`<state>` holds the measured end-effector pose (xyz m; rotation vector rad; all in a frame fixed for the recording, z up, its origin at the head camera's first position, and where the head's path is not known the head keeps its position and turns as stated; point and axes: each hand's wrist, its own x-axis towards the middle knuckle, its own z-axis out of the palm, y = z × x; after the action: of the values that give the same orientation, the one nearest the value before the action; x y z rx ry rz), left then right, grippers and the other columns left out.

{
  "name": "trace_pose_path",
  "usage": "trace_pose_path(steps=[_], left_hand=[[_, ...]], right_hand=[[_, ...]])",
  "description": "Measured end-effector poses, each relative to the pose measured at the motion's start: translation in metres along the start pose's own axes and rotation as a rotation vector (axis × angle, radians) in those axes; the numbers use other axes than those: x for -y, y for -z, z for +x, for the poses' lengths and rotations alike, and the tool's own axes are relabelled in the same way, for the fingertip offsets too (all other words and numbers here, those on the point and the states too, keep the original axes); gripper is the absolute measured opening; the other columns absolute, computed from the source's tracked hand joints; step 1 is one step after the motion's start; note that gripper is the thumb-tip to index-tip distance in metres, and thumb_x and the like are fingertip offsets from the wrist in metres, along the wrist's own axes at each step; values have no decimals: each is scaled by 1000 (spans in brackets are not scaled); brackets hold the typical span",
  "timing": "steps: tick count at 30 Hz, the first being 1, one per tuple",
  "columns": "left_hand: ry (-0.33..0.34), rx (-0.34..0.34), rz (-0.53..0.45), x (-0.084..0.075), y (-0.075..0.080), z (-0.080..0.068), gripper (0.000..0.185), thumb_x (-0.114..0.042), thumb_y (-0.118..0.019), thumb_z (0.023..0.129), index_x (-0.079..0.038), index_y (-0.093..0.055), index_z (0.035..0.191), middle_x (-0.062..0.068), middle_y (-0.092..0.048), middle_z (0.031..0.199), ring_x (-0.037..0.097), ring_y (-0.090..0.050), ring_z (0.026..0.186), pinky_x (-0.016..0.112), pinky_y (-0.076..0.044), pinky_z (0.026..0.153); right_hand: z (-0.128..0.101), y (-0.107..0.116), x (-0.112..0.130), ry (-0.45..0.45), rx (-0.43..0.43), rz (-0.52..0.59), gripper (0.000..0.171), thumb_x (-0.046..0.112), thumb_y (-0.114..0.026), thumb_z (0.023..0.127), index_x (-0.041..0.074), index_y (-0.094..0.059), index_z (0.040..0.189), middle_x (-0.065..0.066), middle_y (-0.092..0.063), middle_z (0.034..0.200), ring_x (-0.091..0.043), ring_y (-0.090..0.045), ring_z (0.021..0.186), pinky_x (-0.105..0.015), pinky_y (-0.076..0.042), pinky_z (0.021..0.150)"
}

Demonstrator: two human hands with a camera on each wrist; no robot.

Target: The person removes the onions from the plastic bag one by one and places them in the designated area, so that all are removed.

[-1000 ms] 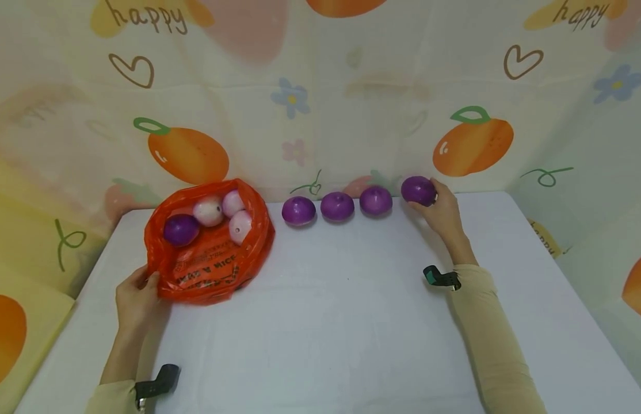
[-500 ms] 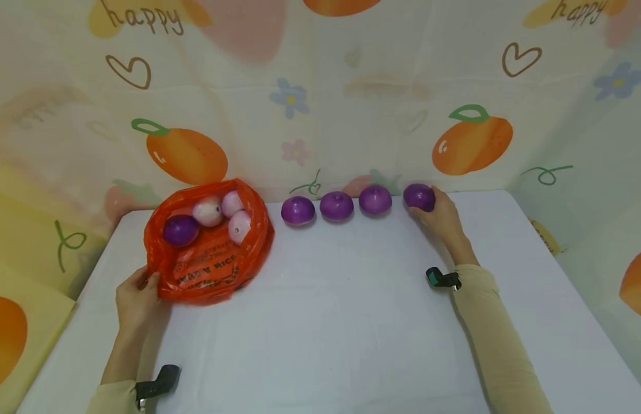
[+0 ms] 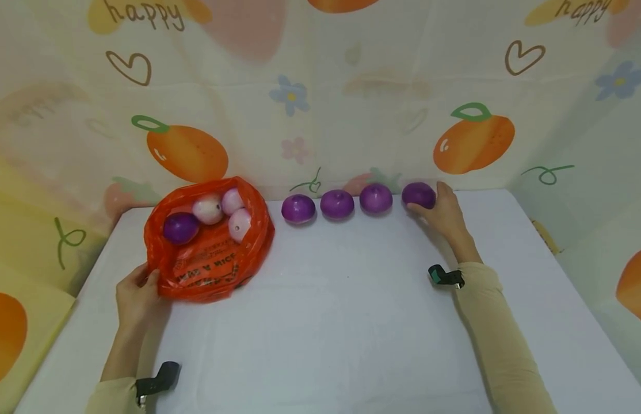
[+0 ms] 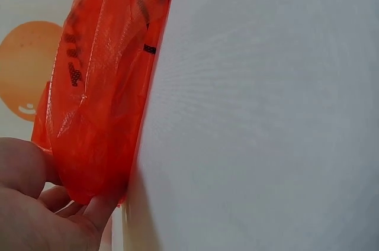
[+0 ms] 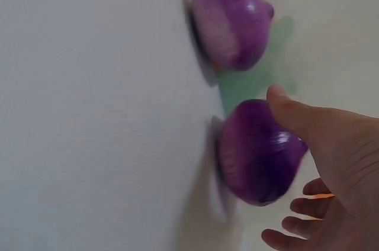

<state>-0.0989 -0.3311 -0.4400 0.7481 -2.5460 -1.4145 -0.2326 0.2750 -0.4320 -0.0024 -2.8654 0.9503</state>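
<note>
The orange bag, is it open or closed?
Open. The orange bag gapes at the top, showing one purple onion and three pale ones inside, while the left hand holds its edge.

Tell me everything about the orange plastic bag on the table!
The crinkly, see-through orange plastic bag lies open on the left of the white table, dark printed letters across its front. Inside sit one purple onion and three pale pinkish-white ones, touching each other. The person's left hand grips its near corner. It stands apart from the row of purple onions beside it.
</note>
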Motion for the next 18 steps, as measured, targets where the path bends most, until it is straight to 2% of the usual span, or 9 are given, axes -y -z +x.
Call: trace_pose_path(steps=[4, 9, 15, 18], left_hand=[[-14, 2, 8, 0, 2, -1, 45, -19, -42, 103, 2, -47, 143, 27, -52, 137, -5, -51, 87, 2, -42, 65], [-37, 7, 0, 0, 3, -1, 45, -19, -42, 103, 4, -47, 142, 31, -53, 134, -14, -46, 74, 4, -43, 63], [-28, 13, -10, -1, 2, -2, 45, -19, -42, 103, 2, -47, 142, 28, -54, 134, -11, -48, 75, 5, -45, 63], [-11, 22, -10, -1, 1, -3, 45, -20, -41, 103, 1, -46, 144, 27, -53, 137, -4, -51, 82, 5, -45, 63]], right_hand=[[-1, 10, 16, 57, -29, 21, 96, 40, -71, 89, -16, -19, 148, -36, -21, 153, -48, -19, 142, -55, -17, 116], [-1, 17, 51, 132, -57, 57, 88, 32, -71, 89, -11, -23, 149, -30, -24, 155, -43, -19, 144, -53, -16, 117], [1, 2, 91, 236, -39, 98, 84, 31, -72, 89, -8, -28, 149, -25, -29, 154, -38, -24, 144, -47, -19, 118], [1, -12, 108, 278, -24, 126, 82, 29, -72, 90, -9, -30, 148, -25, -31, 154, -37, -25, 144, -45, -20, 118]])
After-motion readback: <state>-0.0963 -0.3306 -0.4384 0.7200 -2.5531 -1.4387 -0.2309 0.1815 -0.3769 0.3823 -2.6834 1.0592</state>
